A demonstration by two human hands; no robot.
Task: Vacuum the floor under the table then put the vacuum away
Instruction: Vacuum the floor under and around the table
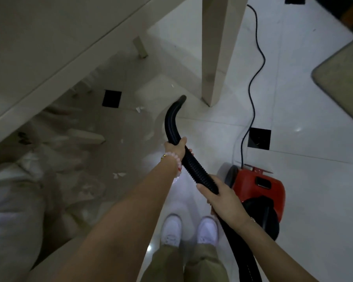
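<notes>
We're gripping the hose (194,165) with both hands, left hand (175,148) leading, right hand (216,195) behind, and should be sweeping its nozzle (181,98) toward the scraps (118,175) under the counter (49,47).

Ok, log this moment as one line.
stage: vacuuming | left hand: grips hose | right hand: grips hose | nozzle: beside table leg | paper scraps: remain

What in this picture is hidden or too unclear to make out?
Head view only:
- Power cord: its far end leaves the top edge.
- Hose: partly covered by the left hand and right hand.
- Paper scraps under the table: dim, blurred.
- Vacuum: switch unreadable.
</notes>
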